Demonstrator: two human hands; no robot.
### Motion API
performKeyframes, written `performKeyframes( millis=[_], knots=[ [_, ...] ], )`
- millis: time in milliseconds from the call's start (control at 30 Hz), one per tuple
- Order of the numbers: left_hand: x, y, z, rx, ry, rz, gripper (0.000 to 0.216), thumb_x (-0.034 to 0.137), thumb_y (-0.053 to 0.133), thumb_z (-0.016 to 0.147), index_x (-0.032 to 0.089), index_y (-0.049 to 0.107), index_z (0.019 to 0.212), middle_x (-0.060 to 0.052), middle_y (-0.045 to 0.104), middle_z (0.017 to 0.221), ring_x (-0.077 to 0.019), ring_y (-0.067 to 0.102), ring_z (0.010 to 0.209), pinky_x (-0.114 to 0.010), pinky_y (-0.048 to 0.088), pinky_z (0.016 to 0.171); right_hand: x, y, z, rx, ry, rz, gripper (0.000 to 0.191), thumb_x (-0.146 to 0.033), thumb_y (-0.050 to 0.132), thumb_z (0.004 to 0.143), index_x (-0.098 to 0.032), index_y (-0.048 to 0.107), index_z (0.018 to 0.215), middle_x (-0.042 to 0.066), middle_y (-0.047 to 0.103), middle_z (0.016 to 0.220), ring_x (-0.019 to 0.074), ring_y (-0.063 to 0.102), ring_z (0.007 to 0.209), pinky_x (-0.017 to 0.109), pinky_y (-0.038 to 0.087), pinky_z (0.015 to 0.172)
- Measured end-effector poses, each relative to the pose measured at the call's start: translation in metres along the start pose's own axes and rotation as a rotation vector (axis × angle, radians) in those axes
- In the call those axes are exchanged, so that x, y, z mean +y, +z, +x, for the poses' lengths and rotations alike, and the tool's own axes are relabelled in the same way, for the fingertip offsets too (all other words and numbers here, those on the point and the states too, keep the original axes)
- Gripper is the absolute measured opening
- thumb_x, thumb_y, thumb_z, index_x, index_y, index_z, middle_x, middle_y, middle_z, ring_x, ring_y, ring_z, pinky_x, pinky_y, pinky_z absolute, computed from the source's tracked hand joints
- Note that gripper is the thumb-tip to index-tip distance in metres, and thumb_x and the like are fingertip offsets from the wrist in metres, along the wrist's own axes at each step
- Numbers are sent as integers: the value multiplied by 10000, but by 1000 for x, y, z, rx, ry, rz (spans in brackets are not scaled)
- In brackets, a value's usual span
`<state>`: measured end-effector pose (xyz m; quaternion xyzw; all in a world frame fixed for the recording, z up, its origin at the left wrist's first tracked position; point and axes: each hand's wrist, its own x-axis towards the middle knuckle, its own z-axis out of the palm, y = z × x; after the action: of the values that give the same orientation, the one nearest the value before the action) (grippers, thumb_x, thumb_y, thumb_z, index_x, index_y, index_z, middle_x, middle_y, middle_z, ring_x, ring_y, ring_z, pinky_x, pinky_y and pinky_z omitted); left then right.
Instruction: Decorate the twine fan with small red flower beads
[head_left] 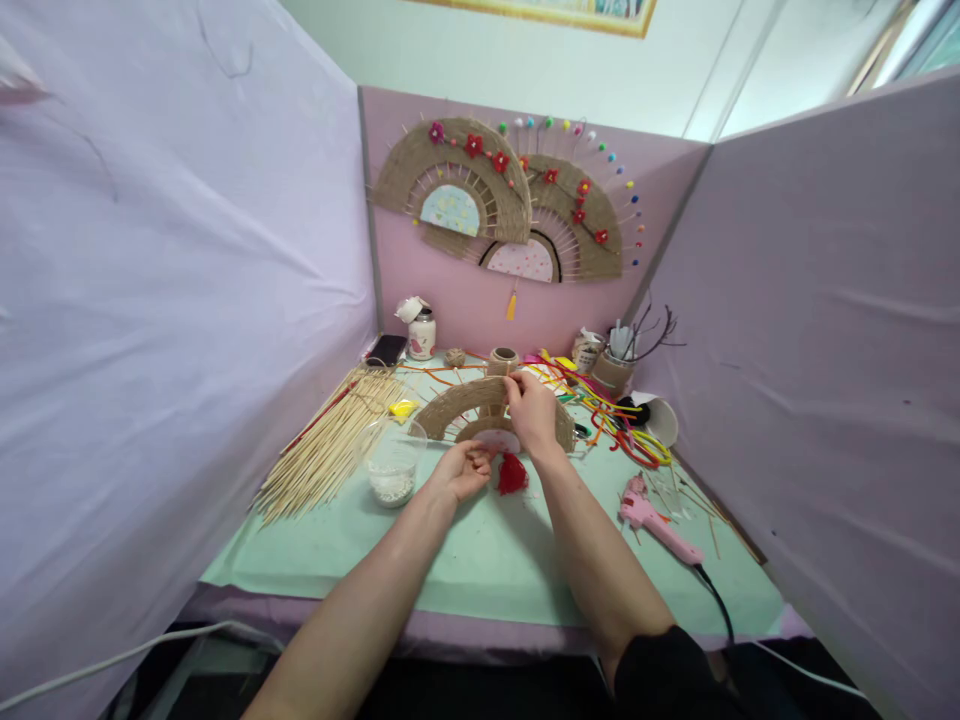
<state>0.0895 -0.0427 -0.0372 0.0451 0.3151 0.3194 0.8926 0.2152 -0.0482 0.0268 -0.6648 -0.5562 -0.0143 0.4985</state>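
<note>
A half-round fan of jute twine wound on thin sticks (457,405) lies on the green table mat (480,560). My right hand (531,410) rests on the fan's upper middle, fingers pinched together at its top edge; what they pinch is too small to see. My left hand (466,468) sits just below the fan's pale centre, fingers curled, beside a small red flower piece (513,474) on the mat. Whether the left hand holds anything is hidden.
A bundle of bamboo sticks (330,445) lies at the left, a clear cup of white beads (392,470) beside it. Coloured pipe cleaners (615,415) spread at the right, a pink glue gun (658,520) in front of them. Twine rolls, jars and two finished fans (502,200) stand behind.
</note>
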Motion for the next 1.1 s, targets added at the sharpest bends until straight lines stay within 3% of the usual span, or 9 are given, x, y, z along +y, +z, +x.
performKeyframes(
  millis=[233, 400, 667, 800, 900, 967, 1033, 1100],
  knots=[
    [1, -6, 3, -42, 35, -30, 244, 4, 438, 807, 187, 343, 677, 56, 344, 573, -33, 216, 389, -154, 165, 360, -2, 1, -3, 37, -42, -5, 312, -381, 449, 906, -183, 689, 938, 74, 722, 768, 223, 642, 721, 317, 430, 715],
    [0, -8, 3, -47, 41, -13, 253, 16, 423, 829, 191, 325, 675, 62, 328, 566, -32, 218, 384, -154, 162, 355, -1, -3, -7, 57, -64, -54, 311, -398, 454, 912, -190, 678, 970, 86, 732, 840, 232, 655, 756, 324, 432, 725],
    [-1, -6, -3, -74, 41, 25, 274, 31, 397, 863, 192, 309, 660, 81, 257, 530, -37, 217, 381, -153, 170, 361, -3, -9, -13, 58, -75, -4, 319, -388, 445, 912, -181, 668, 1007, 70, 722, 785, 209, 636, 676, 312, 441, 697],
    [-4, 0, -9, -66, 56, 69, 247, 33, 385, 867, 172, 366, 663, 57, 359, 552, -25, 220, 386, -147, 176, 368, -9, -21, -25, 87, -74, 20, 297, -389, 469, 902, -190, 670, 994, 52, 714, 751, 198, 626, 637, 305, 452, 669],
    [-15, 0, -29, -55, 72, 111, 159, 41, 426, 852, 133, 487, 737, 12, 484, 625, -19, 234, 398, -151, 183, 376, -6, -35, -44, 70, -71, 58, 291, -406, 500, 889, -186, 673, 970, 48, 709, 746, 187, 622, 628, 297, 460, 650],
    [-26, -8, -56, -68, 163, 252, 76, 85, 506, 834, 123, 571, 824, 19, 482, 612, -29, 238, 407, -168, 185, 386, 1, -45, -59, 18, -39, 69, 287, -421, 518, 876, -187, 677, 929, 44, 703, 723, 183, 617, 616, 294, 462, 633],
    [-35, -22, -92, -131, 365, 561, 77, 162, 620, 794, 145, 622, 869, 45, 422, 568, -48, 265, 433, -186, 203, 411, 9, -53, -74, -70, 6, 71, 276, -425, 528, 864, -195, 678, 891, 36, 696, 690, 183, 615, 601, 293, 459, 611],
    [-35, -40, -128, -52, 640, 855, 193, 234, 731, 721, 172, 639, 879, 29, 463, 621, -83, 398, 535, -200, 316, 492, 17, -56, -89, -169, 40, 76, 262, -418, 530, 857, -202, 679, 861, 28, 689, 666, 183, 612, 587, 291, 454, 592]
  ],
)
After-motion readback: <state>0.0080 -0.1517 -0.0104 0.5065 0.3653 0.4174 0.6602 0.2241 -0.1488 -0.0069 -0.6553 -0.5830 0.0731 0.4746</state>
